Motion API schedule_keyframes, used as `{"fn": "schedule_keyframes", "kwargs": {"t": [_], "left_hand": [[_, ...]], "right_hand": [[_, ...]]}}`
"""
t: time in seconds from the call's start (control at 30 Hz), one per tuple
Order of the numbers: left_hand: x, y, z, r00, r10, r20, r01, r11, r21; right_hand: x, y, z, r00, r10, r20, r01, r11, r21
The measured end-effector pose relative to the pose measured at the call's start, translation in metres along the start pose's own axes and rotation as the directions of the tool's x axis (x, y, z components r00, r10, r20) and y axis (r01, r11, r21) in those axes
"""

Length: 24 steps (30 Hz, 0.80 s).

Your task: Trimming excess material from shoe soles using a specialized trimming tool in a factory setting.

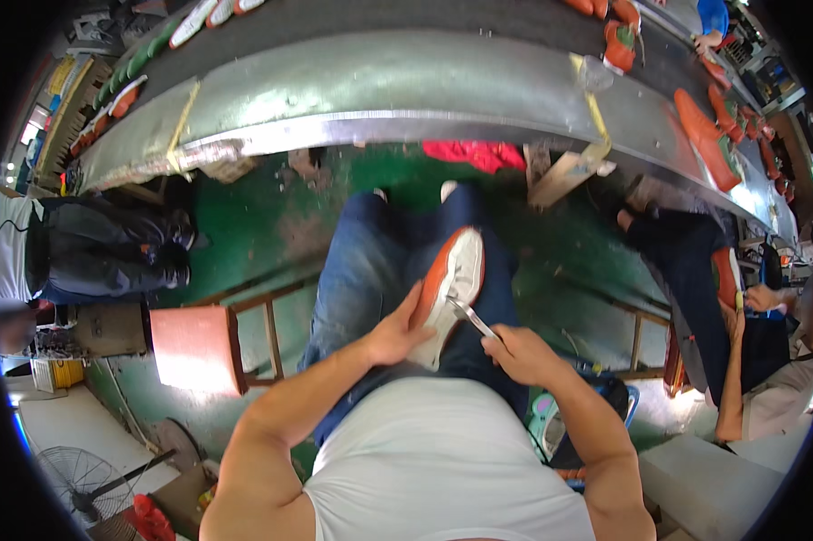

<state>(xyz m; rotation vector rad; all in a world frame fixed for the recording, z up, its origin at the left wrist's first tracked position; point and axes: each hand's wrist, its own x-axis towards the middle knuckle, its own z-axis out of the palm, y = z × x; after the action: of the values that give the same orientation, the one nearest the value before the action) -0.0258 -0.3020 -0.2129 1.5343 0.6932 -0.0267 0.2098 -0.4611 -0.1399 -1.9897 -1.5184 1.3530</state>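
An orange-red shoe (466,263) with a pale, whitish underside lies across my lap, its underside facing up and its toe pointing away from me. My left hand (397,328) is closed around its left side, towards the near end. In my right hand (523,352) is a slim silver metal tool (472,317), gripped by its near end. The tool's far tip touches or sits just above the middle of the pale underside; I cannot tell which. The exact kind of tool is too small to make out.
A metal-edged bench (370,86) with a dark belt runs ahead of my knees. Orange shoes (706,135) stand on its right side. To the right, a co-worker's hand (734,325) holds another shoe. A pinkish stool (195,350) and a fan (82,491) are on my left.
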Motion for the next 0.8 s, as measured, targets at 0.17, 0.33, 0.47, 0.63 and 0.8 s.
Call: {"fn": "schedule_keyframes", "kwargs": {"t": [0.17,0.33,0.47,0.63,0.8], "left_hand": [[-0.032,0.048,-0.042,0.999,0.052,0.016,-0.038,0.876,-0.481],[-0.038,0.154,-0.134,0.954,0.216,-0.208,-0.298,0.761,-0.576],[0.009,0.247,-0.22,0.899,0.178,-0.401,-0.379,0.776,-0.505],[0.13,0.286,-0.377,0.866,0.055,-0.497,-0.266,0.892,-0.365],[0.218,0.287,-0.505,0.79,0.046,-0.611,-0.074,0.997,-0.021]], "right_hand": [[-0.009,-0.013,-0.064,0.95,-0.027,-0.31,0.065,0.992,0.112],[0.054,-0.062,-0.164,0.681,-0.427,-0.595,0.215,0.893,-0.395],[0.162,-0.081,-0.243,0.509,-0.628,-0.588,0.221,0.756,-0.616],[0.288,-0.087,-0.325,0.558,-0.571,-0.602,0.062,0.752,-0.656],[0.328,-0.071,-0.337,0.543,-0.486,-0.685,0.038,0.829,-0.558]]}}
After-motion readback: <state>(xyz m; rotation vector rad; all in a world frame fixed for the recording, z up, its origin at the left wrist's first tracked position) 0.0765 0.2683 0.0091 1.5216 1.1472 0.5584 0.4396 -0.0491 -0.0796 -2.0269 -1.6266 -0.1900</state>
